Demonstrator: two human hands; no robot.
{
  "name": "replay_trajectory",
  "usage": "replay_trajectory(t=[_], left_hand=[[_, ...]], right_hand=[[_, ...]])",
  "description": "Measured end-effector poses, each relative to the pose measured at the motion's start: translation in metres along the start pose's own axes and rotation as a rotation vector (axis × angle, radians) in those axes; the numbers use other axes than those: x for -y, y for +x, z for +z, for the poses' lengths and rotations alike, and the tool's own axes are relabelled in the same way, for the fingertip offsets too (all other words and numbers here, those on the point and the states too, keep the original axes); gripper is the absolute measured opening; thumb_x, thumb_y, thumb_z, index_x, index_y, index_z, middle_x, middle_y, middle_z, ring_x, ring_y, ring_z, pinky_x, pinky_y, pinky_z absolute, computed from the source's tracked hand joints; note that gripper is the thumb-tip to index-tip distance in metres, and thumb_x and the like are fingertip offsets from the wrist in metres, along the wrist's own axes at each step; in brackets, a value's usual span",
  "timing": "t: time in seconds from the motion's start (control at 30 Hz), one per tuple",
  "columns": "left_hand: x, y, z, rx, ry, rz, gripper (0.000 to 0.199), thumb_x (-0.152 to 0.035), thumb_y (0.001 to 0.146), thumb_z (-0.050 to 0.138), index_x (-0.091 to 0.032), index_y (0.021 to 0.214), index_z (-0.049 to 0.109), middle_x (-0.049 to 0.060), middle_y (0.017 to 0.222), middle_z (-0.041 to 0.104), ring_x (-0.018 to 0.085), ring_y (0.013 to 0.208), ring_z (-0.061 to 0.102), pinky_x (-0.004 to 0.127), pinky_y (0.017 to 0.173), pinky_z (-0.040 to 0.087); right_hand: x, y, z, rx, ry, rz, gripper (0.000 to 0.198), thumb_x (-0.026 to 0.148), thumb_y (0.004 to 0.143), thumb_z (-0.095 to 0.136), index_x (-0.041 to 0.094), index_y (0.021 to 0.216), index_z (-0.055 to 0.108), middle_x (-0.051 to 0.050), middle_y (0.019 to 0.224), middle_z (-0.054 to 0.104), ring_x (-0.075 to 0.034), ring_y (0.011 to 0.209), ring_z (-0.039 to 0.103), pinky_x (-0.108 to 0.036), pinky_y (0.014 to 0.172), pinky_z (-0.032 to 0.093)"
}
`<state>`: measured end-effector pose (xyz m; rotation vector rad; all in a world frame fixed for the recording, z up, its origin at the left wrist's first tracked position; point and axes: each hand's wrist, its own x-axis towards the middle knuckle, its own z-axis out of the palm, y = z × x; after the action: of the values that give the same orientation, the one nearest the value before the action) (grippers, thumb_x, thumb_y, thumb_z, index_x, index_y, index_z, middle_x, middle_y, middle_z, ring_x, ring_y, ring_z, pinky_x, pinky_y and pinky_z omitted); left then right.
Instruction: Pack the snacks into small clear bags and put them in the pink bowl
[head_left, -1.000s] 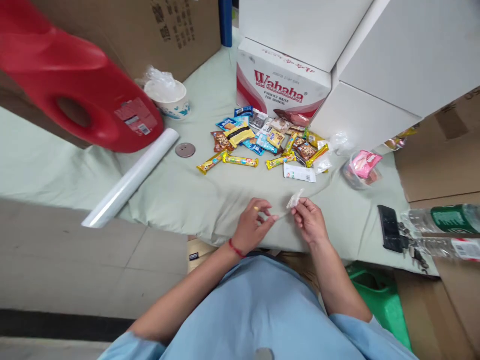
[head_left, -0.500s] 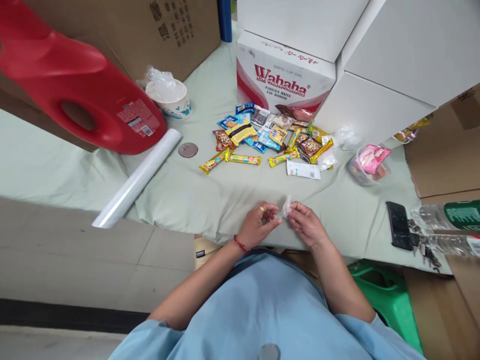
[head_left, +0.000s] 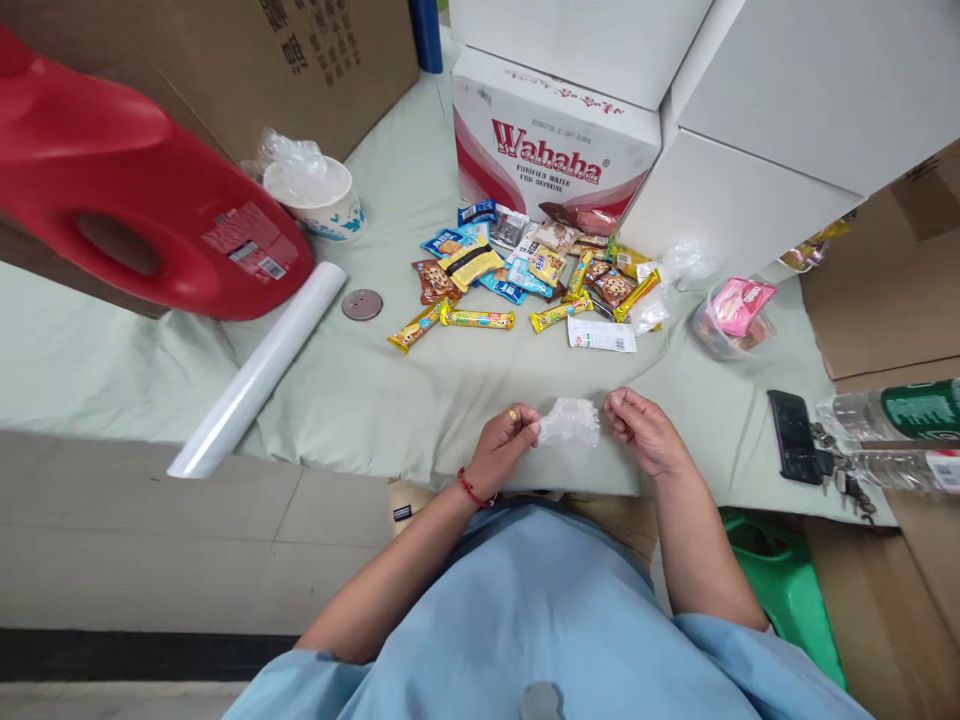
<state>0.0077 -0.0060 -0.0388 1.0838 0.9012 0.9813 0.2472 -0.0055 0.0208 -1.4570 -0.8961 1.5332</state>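
Observation:
My left hand (head_left: 511, 440), with a ring and a red bracelet, pinches the left end of a small clear plastic bag (head_left: 570, 422). The crinkled bag is stretched out sideways above the near part of the cloth-covered table. Just past its right end is my right hand (head_left: 637, 428), fingers closed in a pinch; whether a bit of film is between them I cannot tell. Beyond both hands lies a pile of wrapped snacks: yellow stick packs (head_left: 478, 318), a yellow packet (head_left: 471, 265), brown cookie packets (head_left: 613, 287) and a white sachet (head_left: 601, 335).
On the left are a red jug (head_left: 187, 220), a white roll (head_left: 259, 370), a round metal disc (head_left: 362, 304) and a paper cup (head_left: 330, 210) with plastic film. A Wahaha box (head_left: 555, 140) stands behind. A plastic tub (head_left: 709, 325), phone (head_left: 795, 437), keys and bottles (head_left: 919, 412) are at right.
The plastic bag, bunched up at my right fingertips before, is now spread out from my left hand. My hands have moved apart, and the view has shifted slightly.

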Motion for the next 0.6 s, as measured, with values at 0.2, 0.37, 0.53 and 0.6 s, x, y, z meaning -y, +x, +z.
replay_trajectory(t=[0.2,0.37,0.53,0.6], left_hand=[[0.006,-0.002,-0.001,-0.006,-0.132,0.001,0.032,-0.049,0.087,0.07,-0.019,0.081,0.064,-0.002,0.071,0.057,0.012,0.068,0.051,0.026,0.067,0.041],[0.006,0.001,-0.001,-0.091,-0.348,-0.019,0.024,-0.041,0.082,0.074,-0.019,0.08,0.065,-0.002,0.07,0.058,0.012,0.066,0.05,0.026,0.067,0.041],[0.006,0.001,-0.006,-0.191,-0.363,0.071,0.016,-0.027,0.075,0.068,-0.021,0.089,0.064,0.005,0.102,0.065,0.018,0.093,0.061,0.029,0.081,0.048],[0.003,-0.002,-0.007,-0.145,-0.185,0.211,0.037,-0.026,0.072,0.068,-0.024,0.109,0.065,0.009,0.134,0.058,0.026,0.121,0.057,0.037,0.094,0.05]], right_hand=[[-0.01,-0.001,0.005,0.05,-0.136,-0.16,0.052,0.055,0.078,0.083,0.03,0.121,0.069,-0.006,0.118,0.067,-0.02,0.101,0.061,-0.031,0.083,0.053],[-0.012,0.007,0.021,0.071,-0.07,-0.039,0.04,0.054,0.07,0.087,0.021,0.089,0.074,0.003,0.066,0.057,-0.01,0.057,0.047,-0.022,0.051,0.039],[-0.007,0.006,0.018,-0.048,0.085,0.038,0.043,0.05,0.061,0.093,0.019,0.078,0.068,0.007,0.06,0.048,-0.005,0.049,0.035,-0.018,0.04,0.024],[-0.005,0.003,0.018,-0.054,0.064,0.051,0.043,0.049,0.061,0.093,0.018,0.078,0.068,0.007,0.061,0.048,-0.005,0.047,0.034,-0.018,0.038,0.022]])
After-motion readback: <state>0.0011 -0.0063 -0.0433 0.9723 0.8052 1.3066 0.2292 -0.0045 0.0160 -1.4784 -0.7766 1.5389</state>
